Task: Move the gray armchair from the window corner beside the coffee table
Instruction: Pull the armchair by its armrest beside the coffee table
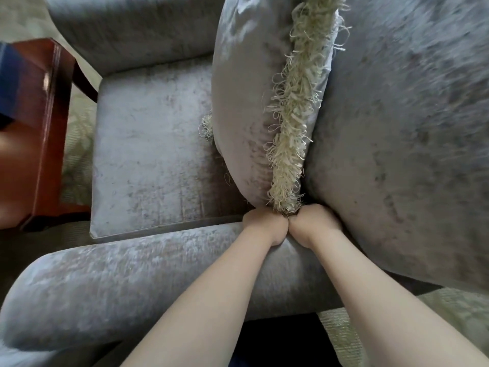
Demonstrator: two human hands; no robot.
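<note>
A dark red wooden table [34, 123] stands at the left, just beside the gray armchair [153, 144]. A fringed gray pillow [246, 107] leans on the chair's back. Under it, the left hand [260, 227] and right hand [316, 225] touch each other on the near chair arm. Their fingers curl down out of sight, so I cannot tell what they hold.

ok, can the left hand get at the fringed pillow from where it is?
Probably yes. The left hand grips the near armrest of the armchair, right by the lower corner of the fringed pillow, with nothing between them.
</note>
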